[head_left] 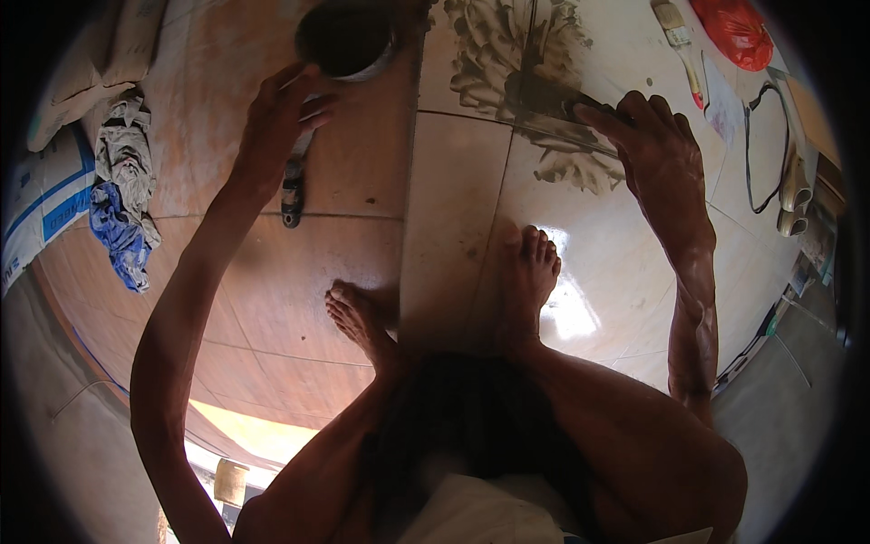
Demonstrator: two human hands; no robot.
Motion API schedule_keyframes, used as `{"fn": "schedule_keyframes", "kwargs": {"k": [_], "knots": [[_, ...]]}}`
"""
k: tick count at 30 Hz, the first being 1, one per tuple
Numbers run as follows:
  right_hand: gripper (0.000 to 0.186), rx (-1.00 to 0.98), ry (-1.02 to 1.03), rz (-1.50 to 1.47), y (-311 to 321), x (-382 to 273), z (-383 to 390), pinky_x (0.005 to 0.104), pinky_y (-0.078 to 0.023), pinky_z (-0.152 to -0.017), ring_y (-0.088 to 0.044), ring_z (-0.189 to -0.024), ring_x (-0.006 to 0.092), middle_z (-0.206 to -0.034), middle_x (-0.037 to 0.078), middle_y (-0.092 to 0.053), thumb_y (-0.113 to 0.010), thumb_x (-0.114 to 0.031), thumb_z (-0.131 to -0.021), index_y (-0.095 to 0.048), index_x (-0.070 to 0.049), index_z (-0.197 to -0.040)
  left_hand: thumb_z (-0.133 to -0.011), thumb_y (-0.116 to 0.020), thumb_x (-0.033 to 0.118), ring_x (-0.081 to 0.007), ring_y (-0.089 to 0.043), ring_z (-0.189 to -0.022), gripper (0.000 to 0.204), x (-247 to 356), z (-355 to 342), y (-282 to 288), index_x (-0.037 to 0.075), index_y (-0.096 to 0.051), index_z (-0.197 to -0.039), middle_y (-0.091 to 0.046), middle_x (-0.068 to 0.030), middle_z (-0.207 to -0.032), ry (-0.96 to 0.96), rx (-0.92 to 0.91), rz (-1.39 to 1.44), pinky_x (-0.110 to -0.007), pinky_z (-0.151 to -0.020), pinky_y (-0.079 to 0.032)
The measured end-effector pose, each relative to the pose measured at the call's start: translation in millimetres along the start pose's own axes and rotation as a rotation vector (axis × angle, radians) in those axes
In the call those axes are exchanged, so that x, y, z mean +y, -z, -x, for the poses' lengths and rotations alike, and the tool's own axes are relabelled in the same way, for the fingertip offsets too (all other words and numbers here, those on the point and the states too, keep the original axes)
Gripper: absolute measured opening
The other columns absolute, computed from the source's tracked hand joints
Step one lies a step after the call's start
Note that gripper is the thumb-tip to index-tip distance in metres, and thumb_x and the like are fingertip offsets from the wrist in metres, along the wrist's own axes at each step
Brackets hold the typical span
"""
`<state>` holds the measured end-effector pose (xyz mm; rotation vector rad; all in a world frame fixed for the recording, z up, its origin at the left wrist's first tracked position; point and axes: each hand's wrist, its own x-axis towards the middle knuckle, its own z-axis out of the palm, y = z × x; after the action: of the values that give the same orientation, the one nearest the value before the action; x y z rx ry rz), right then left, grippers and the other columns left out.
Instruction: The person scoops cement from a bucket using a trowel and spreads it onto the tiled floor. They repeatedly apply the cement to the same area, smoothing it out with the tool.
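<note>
My left hand (272,122) reaches beside a dark bucket (343,36), fingers apart and slightly bent, over a narrow tool (292,195) lying on the tiles. Whether its fingertips touch the tool or bucket I cannot tell. My right hand (662,168) grips a dark, flat spreader (553,95) on a tile joint (517,140), where dark grey paste (480,50) is smeared in curved strokes. My bare feet stand either side of a straight edge between brownish and cream tiles.
Crumpled blue and grey cloths (122,199) and sacks (45,218) lie at left. At right are a paintbrush (675,36), a red plastic bag (734,32), a dark cord (752,154) and pale sandals (796,190). My knees are bent at the lower edge.
</note>
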<state>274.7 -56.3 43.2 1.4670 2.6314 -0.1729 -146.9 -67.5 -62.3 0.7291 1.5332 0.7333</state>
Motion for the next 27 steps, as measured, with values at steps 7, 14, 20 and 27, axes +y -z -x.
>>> {"fn": "schedule_keyframes", "kwargs": {"k": [7,14,20,27], "knots": [[0.052,0.076,0.083,-0.048,-9.0,-10.1,-18.3,0.0437,-0.053,-0.094,-0.065,-0.103,0.0255,-0.103,0.003,-0.067,-0.066,0.004,-0.087,-0.08,-0.021,-0.13,-0.112,-0.065,0.043,-0.0292,-0.07,-0.131,0.075,-0.4,-5.9,-4.9,-0.006,-0.039,-0.162,-0.056,-0.0183,-0.155,0.014,-0.004,-0.01,-0.039,-0.111,-0.057],[0.051,0.03,0.062,-0.08,2.1,-4.2,-3.2,0.0416,-0.05,-0.087,-0.063,-0.1,0.0242,-0.102,0.002,-0.065,-0.071,0.001,-0.085,-0.08,-0.021,-0.13,-0.112,-0.066,0.041,-0.0292,-0.072,-0.128,0.071,-3.7,-3.5,-4.9,-0.003,-0.041,-0.162,-0.058,-0.016,-0.151,-0.003,-0.005,0.034,-0.038,-0.108,-0.058],[0.054,0.042,0.067,-0.055,-6.1,2.1,-0.2,0.0404,-0.05,-0.088,-0.063,-0.099,0.0229,-0.101,0.001,-0.065,-0.074,0.003,-0.083,-0.081,-0.023,-0.13,-0.109,-0.07,0.043,-0.0314,-0.071,-0.127,0.079,-0.4,-2.6,-2.1,-0.009,-0.039,-0.16,-0.059,-0.0226,-0.148,-0.013,-0.035,0.019,-0.04,-0.11,-0.058],[0.05,0.037,0.014,-0.013,-8.7,4.5,3.1,0.0409,-0.05,-0.092,-0.064,-0.102,0.0227,-0.102,0.001,-0.067,-0.072,0.0,-0.087,-0.081,-0.024,-0.13,-0.109,-0.07,0.044,-0.0308,-0.07,-0.129,0.08,-5.6,-5.2,0.9,-0.009,-0.037,-0.161,-0.06,-0.0222,-0.146,0.003,-0.038,0.018,-0.041,-0.109,-0.058]]}}
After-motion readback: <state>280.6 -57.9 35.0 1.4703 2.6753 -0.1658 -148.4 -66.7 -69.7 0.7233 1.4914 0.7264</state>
